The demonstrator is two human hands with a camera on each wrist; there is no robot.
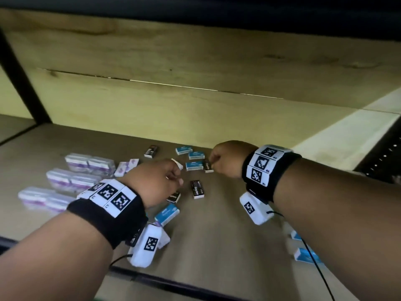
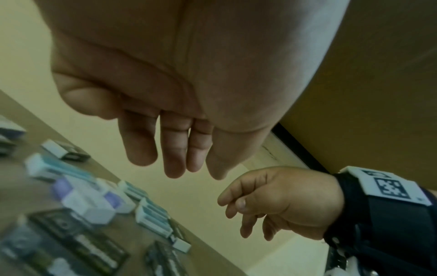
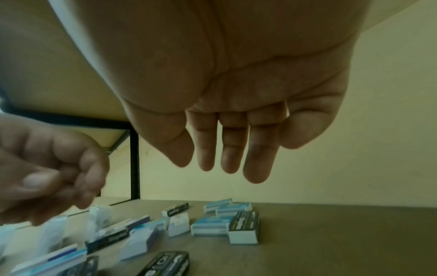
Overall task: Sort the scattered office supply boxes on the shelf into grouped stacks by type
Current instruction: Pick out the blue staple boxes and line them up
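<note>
Small boxes lie scattered on the wooden shelf (image 1: 238,213). There are blue boxes (image 1: 194,165), black staple boxes (image 1: 197,189) and small purple-and-white boxes (image 1: 127,167). My left hand (image 1: 175,174) hovers over the middle of the scatter with loosely bent fingers (image 2: 179,164) and holds nothing. To its right, my right hand (image 1: 213,161) hangs just above a black box (image 1: 208,165) that lies beside the blue ones. Its fingers (image 3: 227,160) point down, empty. That black box (image 3: 244,226) shows below them, untouched.
Three rows of larger wrapped purple-and-white packs (image 1: 73,180) lie at the left. More blue boxes (image 1: 303,255) sit near the front edge on the right. A dark upright post (image 1: 23,77) bounds the left side. The shelf above hangs low.
</note>
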